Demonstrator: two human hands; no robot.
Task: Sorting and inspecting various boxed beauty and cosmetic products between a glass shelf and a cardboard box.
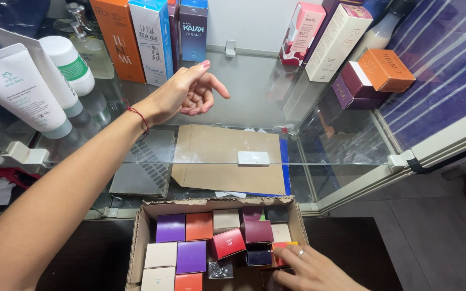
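Our fingers on the left hand are loosely curled and hold nothing, the forefinger stretched toward the row of upright boxes, hovering above the glass shelf of the display cabinet. Going from the biggest thing down: the cabinet fills most of the view, its upper shelf carrying white tubes at the left, a tall orange box and a white and blue box at the back, and a pale leaning box with an orange cube box at the right; the middle of the shelf is bare glass. Below it, on the dark worktop, stands the open cardboard carton, packed with small boxes in purple, orange, cream and red. Our right hand rests inside the carton at its right end, fingers spread over a small orange and red box, touching it but not closed round it as far as we can tell. We judge that we are between boxes in stocking the shelf. The next move calls for a firm pinch on one small box and a straight lift clear of its close neighbours.
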